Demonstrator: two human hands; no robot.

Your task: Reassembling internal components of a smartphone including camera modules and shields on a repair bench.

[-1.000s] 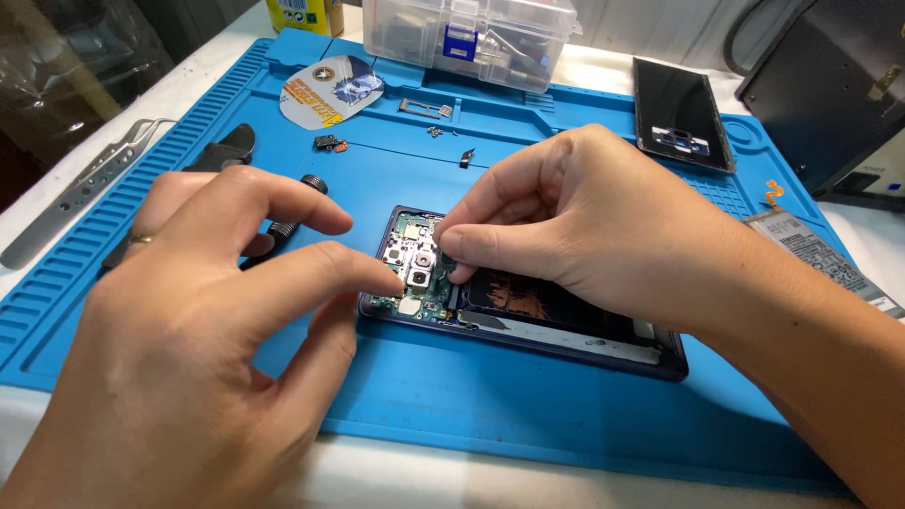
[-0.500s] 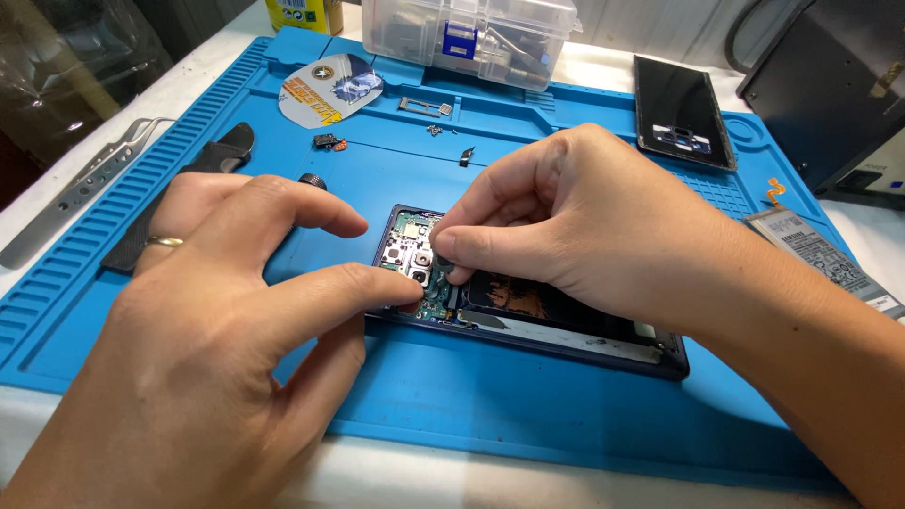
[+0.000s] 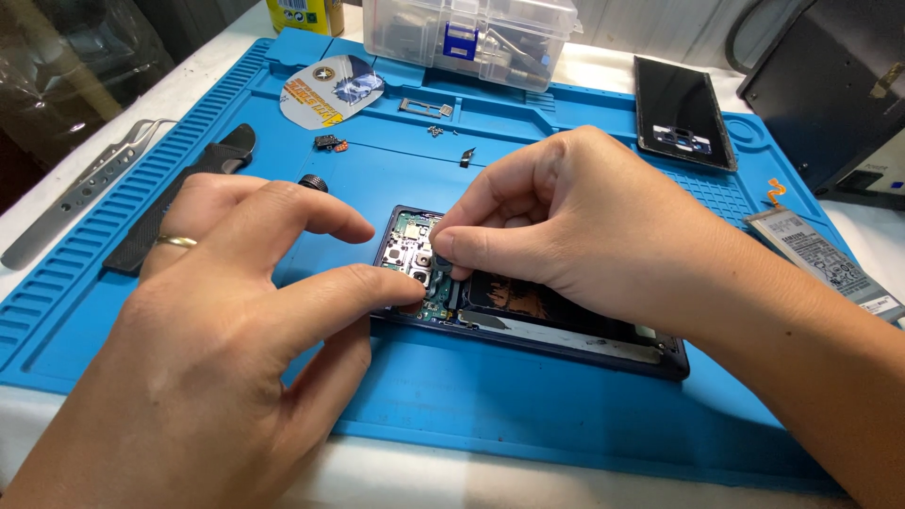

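At the far left we see metal tweezers (image 3: 80,193) on the white tabletop (image 3: 203,80), beside the blue work mat (image 3: 528,415). Our left hand (image 3: 217,330) hovers with its grip spread, the forefinger tip touching the near edge of the opened phone (image 3: 528,325) that lies flat at the mat's middle. Our right hand (image 3: 575,226) rests over the phone, its grip pressed together on a small dark part (image 3: 443,259) at the circuit board (image 3: 415,254). Farther right lie a black back cover (image 3: 681,111) on the mat and a battery (image 3: 818,256) on the mat's right edge.
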